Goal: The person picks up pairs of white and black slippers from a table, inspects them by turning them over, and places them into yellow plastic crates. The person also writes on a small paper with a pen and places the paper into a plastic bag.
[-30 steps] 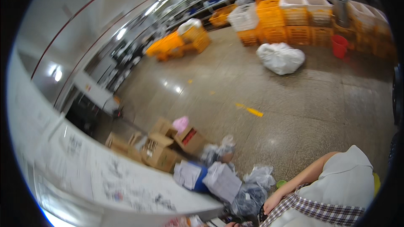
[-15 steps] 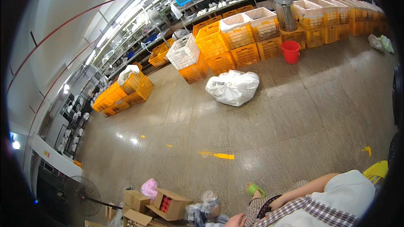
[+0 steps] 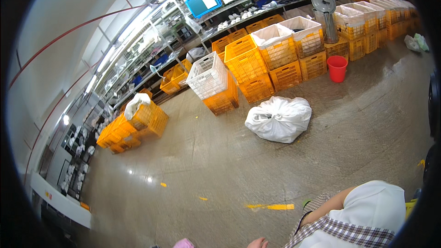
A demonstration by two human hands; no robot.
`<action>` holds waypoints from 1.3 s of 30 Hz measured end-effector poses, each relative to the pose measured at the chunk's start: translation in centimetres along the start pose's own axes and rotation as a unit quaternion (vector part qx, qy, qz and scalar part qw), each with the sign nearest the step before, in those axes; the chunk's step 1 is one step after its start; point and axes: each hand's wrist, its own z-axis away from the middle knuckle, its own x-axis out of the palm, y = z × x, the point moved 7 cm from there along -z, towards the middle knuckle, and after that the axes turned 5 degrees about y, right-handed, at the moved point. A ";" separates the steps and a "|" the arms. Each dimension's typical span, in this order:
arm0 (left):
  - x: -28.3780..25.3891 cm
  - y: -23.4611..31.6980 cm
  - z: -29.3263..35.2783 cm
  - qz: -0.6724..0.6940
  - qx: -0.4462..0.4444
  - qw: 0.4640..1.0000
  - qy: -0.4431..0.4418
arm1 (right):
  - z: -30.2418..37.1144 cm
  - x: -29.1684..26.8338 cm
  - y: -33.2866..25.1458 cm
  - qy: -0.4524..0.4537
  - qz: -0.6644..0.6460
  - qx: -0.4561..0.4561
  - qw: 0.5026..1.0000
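My left hand [image 3: 258, 243] just enters at the lower edge, partly cut off. Its visible fingers look loosely spread, and no object shows in them. Nearest to it is a scrap of pink plastic [image 3: 184, 244], to its left. My right forearm [image 3: 328, 205] comes out of a white short sleeve and reaches down toward my lap. A brown-and-white checked apron [image 3: 337, 229] covers most of my right hand, so its fingers are hidden. The tip of a green slipper [image 3: 306, 202] shows beyond the forearm.
A tied white sack [image 3: 279, 119] lies on the floor ahead. Behind it stand stacked orange crates [image 3: 255, 87], a white crate [image 3: 207, 76], a red bucket [image 3: 337, 69] and a metal bin [image 3: 330, 28]. More orange crates [image 3: 149, 119] stand at left, below long shelving [image 3: 179, 41].
My view has shifted up and left, so the floor things sit lower and further right. The cardboard boxes and fan have left view. My left hand stays near the lower edge.
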 end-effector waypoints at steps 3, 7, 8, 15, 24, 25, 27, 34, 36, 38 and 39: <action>-2.5 -5.8 -12.2 -0.017 0.017 1.000 0.018 | -6.6 -9.7 -0.4 0.026 0.081 0.000 0.996; -5.6 -15.3 -27.4 0.111 -0.011 0.992 0.065 | -15.1 -24.7 -3.3 0.041 0.249 0.008 0.968; -6.8 -18.1 -29.6 0.140 -0.028 0.984 0.107 | -17.0 -28.4 -4.5 0.036 0.298 0.007 0.954; -9.6 -38.0 -39.5 0.055 -0.362 0.930 0.016 | -27.7 -53.3 -12.3 -0.086 0.473 0.032 0.877; -18.6 -58.8 -61.9 0.071 -0.432 0.897 -0.057 | -41.9 -94.3 -20.1 0.398 -0.103 -0.001 0.912; -20.5 -60.8 -65.3 0.069 -0.432 0.897 -0.062 | -42.9 -97.8 -21.7 0.402 -0.199 -0.038 0.893; -25.2 -64.4 -72.8 0.050 -0.419 0.905 -0.061 | -44.6 -103.5 -23.8 0.413 -0.394 -0.066 0.818; -47.5 -74.3 -106.4 0.040 -0.211 0.969 0.126 | -52.3 -124.6 -27.9 0.400 -0.535 -0.182 0.722; -51.5 -76.4 -114.6 0.096 -0.196 0.963 0.158 | -55.1 -131.2 -28.6 0.381 -0.546 -0.219 0.713; -53.1 -78.3 -120.2 0.071 -0.204 0.966 0.140 | -57.9 -138.1 -29.4 0.390 -0.557 -0.217 0.700; -54.2 -79.6 -122.2 0.055 -0.199 0.968 0.140 | -59.7 -141.1 -30.1 0.386 -0.566 -0.222 0.694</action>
